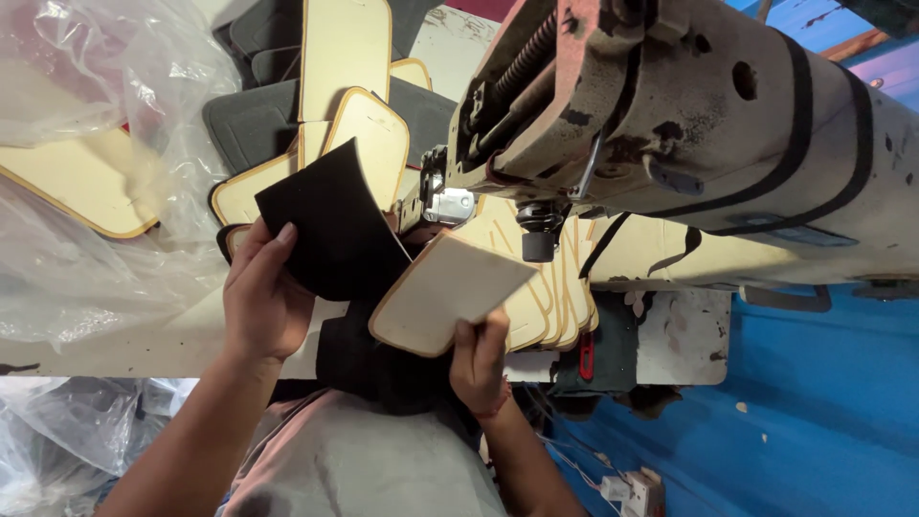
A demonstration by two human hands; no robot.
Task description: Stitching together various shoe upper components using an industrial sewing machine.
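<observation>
Left hand (263,297) grips a black panel (330,230), right hand (479,359) pinches a cream panel w/ tan edging (445,292). Clear plastic bag (86,153) sits far left on worktop (115,349).

Left hand (260,302) fingertips tucked behind black curved fabric panel (330,230), can't see em. Right hand (479,362) fingers mostly under cream tan-edged flat piece (445,290). Needle area of worn grey sewing machine (689,115) blocked by that piece, machine body cut off top and right. Stack of cream tan-edged pieces (550,287) half hidden. Stuff inside crinkled clear plastic bag (86,144) too hazy to tell.
</observation>
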